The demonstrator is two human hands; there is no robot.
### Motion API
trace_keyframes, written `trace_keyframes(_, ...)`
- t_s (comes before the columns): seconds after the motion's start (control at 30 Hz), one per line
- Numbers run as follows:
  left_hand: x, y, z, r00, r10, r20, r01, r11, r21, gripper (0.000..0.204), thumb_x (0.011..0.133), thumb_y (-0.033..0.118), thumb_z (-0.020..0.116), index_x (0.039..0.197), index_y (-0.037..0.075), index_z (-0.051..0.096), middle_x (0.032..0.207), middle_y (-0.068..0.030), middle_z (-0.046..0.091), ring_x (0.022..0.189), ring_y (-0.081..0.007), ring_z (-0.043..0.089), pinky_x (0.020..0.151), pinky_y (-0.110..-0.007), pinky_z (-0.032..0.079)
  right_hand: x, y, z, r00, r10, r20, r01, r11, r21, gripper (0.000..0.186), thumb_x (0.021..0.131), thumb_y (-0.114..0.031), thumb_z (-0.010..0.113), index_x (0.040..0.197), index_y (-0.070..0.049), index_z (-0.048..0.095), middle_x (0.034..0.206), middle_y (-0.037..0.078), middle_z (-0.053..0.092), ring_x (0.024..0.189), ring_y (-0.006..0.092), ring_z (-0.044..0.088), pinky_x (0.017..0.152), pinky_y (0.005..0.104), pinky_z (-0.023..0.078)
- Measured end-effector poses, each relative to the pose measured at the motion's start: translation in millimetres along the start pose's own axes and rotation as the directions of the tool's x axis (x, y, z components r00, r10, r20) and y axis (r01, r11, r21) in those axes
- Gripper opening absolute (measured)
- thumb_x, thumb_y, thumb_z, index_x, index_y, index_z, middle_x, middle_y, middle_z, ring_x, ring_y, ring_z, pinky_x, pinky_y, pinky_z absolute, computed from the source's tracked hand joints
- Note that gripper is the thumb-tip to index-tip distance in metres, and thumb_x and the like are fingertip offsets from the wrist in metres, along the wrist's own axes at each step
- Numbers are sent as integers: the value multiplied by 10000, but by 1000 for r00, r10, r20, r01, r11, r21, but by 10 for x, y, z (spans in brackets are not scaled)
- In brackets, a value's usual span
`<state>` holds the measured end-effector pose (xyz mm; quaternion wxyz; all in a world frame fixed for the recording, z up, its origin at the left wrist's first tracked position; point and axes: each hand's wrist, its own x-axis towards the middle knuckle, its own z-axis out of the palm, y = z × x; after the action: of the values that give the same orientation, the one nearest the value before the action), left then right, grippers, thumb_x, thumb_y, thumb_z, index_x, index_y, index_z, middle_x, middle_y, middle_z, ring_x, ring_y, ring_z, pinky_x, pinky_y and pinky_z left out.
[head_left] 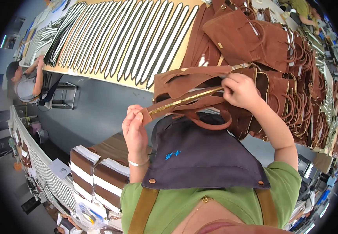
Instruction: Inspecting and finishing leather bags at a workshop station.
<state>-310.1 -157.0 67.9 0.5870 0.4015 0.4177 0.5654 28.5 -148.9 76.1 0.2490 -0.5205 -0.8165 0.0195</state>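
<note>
Left hand and right hand, two closed grips, pinch one brown, gold-toothed zipper strip

Left fingers pinched together, left wrist raised, right fingers curled inward, right arm bent.

- The brown bag is showing a matt, suede-like surface.
- The zipper is gleaming with gold-coloured metal teeth.
- The apron is looking like smooth, matt dark cloth.
- One apron stud is glinting like coppery metal.
</note>
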Motion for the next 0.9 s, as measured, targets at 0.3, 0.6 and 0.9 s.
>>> trace_keyframes(0.3, 227, -630, -146, 967, -219, -128, 209, 974, -88, 198, 954, 164, 532, 1006, -2, 626, 899, 10, 591, 849, -77, 503, 820, -242, 394, -212, -91, 252, 919, 375, -124, -386, 919, -82, 329, 714, -139, 745, 977, -75, 557, 974, 103, 555, 909, 317, 554, 761, 401, 482)
trace_keyframes(0.6, 153, -682, -258, 952, -291, -91, 276, 950, -142, 187, 972, 178, 514, 955, 20, 613, 876, 18, 586, 813, -68, 483, 790, -245, 394, -582, -139, 76, 847, 473, 242, -519, 834, 185, 838, 628, -273, 879, 1340, -123, 462, 1016, 95, 645, 956, 287, 588, 931, 410, 403)
trace_keyframes(0.9, 155, -630, -254, 975, -192, -113, 180, 977, -110, 245, 976, 203, 502, 1010, -17, 603, 902, -3, 563, 845, -83, 493, 811, -249, 393, -575, -148, -112, 776, 505, 377, -618, 728, 297, 564, 676, -5, 809, 1198, -134, 638, 835, -12, 719, 851, 166, 485, 914, 302, 367)
